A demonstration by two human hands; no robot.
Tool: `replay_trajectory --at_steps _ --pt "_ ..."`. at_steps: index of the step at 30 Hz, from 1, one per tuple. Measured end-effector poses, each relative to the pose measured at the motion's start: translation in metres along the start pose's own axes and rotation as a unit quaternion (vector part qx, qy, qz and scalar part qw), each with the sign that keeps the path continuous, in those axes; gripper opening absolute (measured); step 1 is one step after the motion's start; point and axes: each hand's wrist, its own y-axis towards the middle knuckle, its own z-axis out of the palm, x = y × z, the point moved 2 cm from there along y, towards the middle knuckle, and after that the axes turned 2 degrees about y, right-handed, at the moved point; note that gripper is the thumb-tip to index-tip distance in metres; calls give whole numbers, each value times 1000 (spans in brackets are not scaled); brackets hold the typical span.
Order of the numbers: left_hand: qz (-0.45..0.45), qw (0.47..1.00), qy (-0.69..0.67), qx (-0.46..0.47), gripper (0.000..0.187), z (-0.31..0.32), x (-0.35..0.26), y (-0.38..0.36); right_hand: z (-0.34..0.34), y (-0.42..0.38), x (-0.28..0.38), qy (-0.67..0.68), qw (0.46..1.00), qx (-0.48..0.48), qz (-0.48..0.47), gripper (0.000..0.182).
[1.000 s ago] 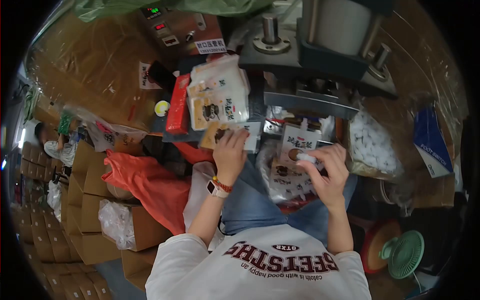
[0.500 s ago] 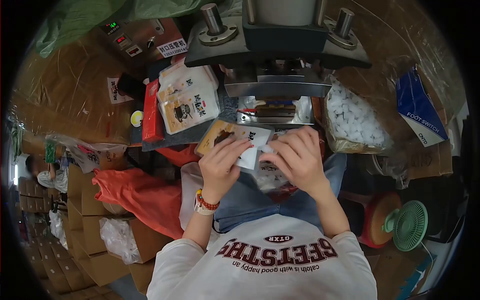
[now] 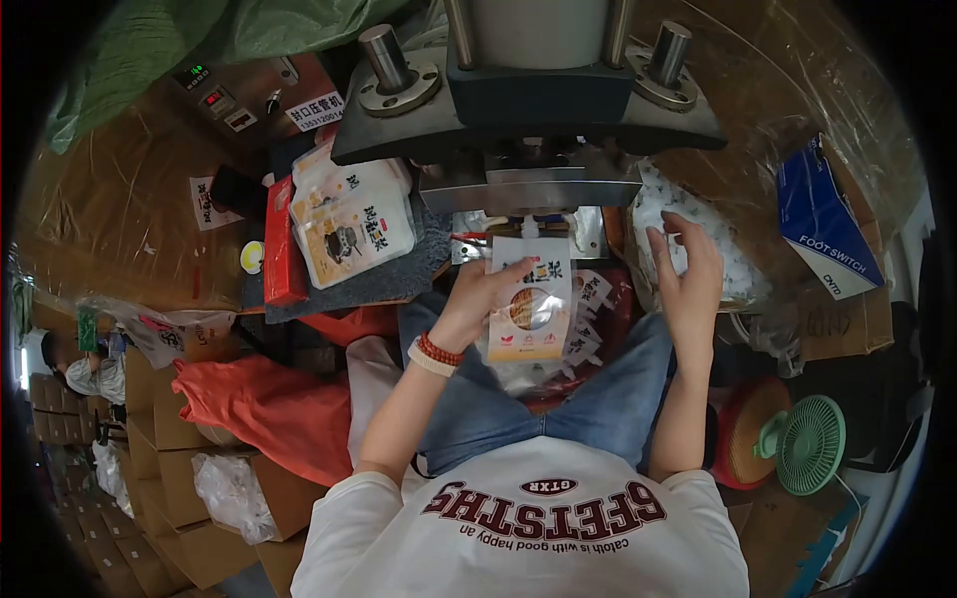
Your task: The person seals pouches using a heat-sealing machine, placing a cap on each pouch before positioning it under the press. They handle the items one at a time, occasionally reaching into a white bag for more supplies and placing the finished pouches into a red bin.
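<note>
My left hand (image 3: 480, 307) grips a printed pouch (image 3: 530, 314) by its left side, thumb across the front. The pouch hangs flat over my lap, its top edge pointing at the press. A white spout (image 3: 530, 227) stands at that top edge, between the lower metal parts of the sealing press (image 3: 528, 184). Over the near left part of a box of small white spouts (image 3: 733, 254), my right hand (image 3: 690, 284) has its thumb and fingers apart. Nothing shows between them. Below the held pouch, several spouted pouches (image 3: 588, 339) lie in a red container, partly hidden.
On the left, a stack of flat pouches (image 3: 349, 234) rests on a grey cloth beside a red box (image 3: 283, 244). A control box (image 3: 249, 95) is behind it. A blue carton (image 3: 827, 214) and a green fan (image 3: 809, 446) are at the right.
The pouch has turned upright and moved right, bringing its spout to the press. My right hand has left the pouch and moved right to the box of white spouts.
</note>
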Motion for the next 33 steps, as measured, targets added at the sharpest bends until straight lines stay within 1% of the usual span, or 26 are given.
replay_trajectory --at_steps 1,2,4,5,7,8,9,10,11,12,13,14,17,19,20,21,22,23,24,25,26,27,29,30,31,33 --pt "-8 999 -21 25 25 -4 -1 10 8 3 -12 -93 996 15 -10 25" --pt "-9 999 -22 23 25 -7 0 15 22 1 -32 -92 996 17 -10 25" --pt "-12 998 -56 41 25 -7 -5 20 50 -2 -59 -187 977 98 -35 25" --pt "2 999 -49 8 28 -2 -5 17 52 0 -64 -184 977 96 -39 25" --pt "-6 1000 -1 3 26 -9 -5 16 49 -5 -59 -165 974 153 -1 27" --pt "-12 999 49 5 24 -13 -6 15 49 -7 -60 -160 975 156 -4 27" --pt "-8 999 48 0 24 -21 -10 13 48 -7 -62 -150 976 154 -17 26" --pt "94 959 241 -114 33 -39 -22 7 47 -5 -65 -140 978 152 -29 26" --pt "187 860 421 -221 42 -55 -34 0 45 -3 -68 -137 978 152 -31 26" --pt "376 667 557 -322 50 -68 -46 -13 43 -3 -70 -99 980 169 -41 26" --pt "375 666 558 -323 50 -85 -44 -20 41 -3 -71 -62 979 186 -50 25" --pt "328 564 686 -324 53 -99 -34 -30 40 -3 -71 -62 979 187 -50 25" --pt "321 438 790 -285 48 -99 -21 -59 38 5 -66 -28 984 167 -50 24" --pt "315 591 698 -252 41 -110 -12 -74 26 4 -48 -14 996 73 -44 21" --pt "325 602 675 -276 34 -111 -12 -77 22 4 -40 -14 996 78 -43 21" --pt "323 603 674 -277 34 -107 -13 -78 18 4 -33 68 995 76 -8 22" --pt "274 678 617 -290 33 -106 -15 -77 15 5 -25 150 986 70 26 23" --pt "225 744 554 -297 32 -103 -17 -76 13 3 -12 149 986 67 25 23" --pt "228 745 554 -294 32 -94 -18 -77 13 -5 4 328 937 93 70 21" --pt "292 737 535 -292 31 -82 -19 -82 14 -15 19 496 854 114 113 20" --pt "354 726 514 -288 30 -70 -19 -87 16 -25 33 540 826 128 96 20" --pt "354 728 515 -283 30 -60 -18 -89 19 -34 44 583 795 143 80 22" --pt "420 715 492 -265 31 -40 -15 -94 35 -52 52 610 736 269 117 25" --pt "435 693 512 -261 32 -32 -13 -96 44 -57 54 599 731 306 117 25" --pt "435 693 512 -262 32 -27 -12 -98 44 -60 55 599 731 306 116 25" --pt "474 643 550 -242 35 -20 -15 -104 39 -58 60 602 762 224 89 24"
